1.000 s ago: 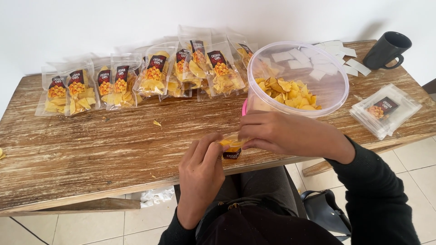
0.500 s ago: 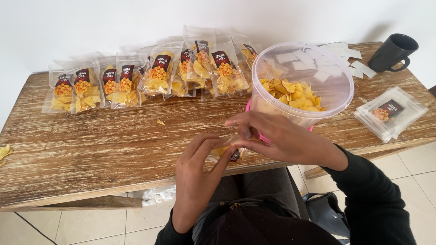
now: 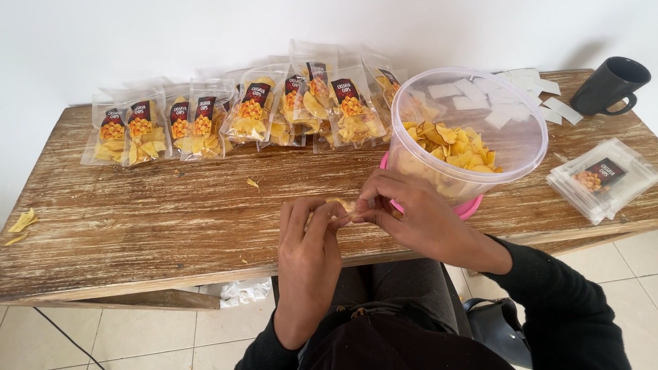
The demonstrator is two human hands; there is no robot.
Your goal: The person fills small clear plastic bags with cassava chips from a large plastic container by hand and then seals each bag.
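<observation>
The hands have drawn together; left hand [image 3: 310, 236] and right hand [image 3: 411, 212] pinch a mostly hidden chip bag [image 3: 340, 205] over the desk [image 3: 137, 226].

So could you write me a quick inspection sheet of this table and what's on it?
Surface: worn wooden table, a few chip crumbs at its left edge.
Job's things: small clear pouch held between both hands; clear tub of yellow chips; row of filled chip bags.
Clutter: stack of flat pouches, white paper slips, dark mug.
Hands: left hand and right hand pinch the pouch.
Cables: nothing seen.
Surroundings: white wall, tiled floor, dark bag.
</observation>
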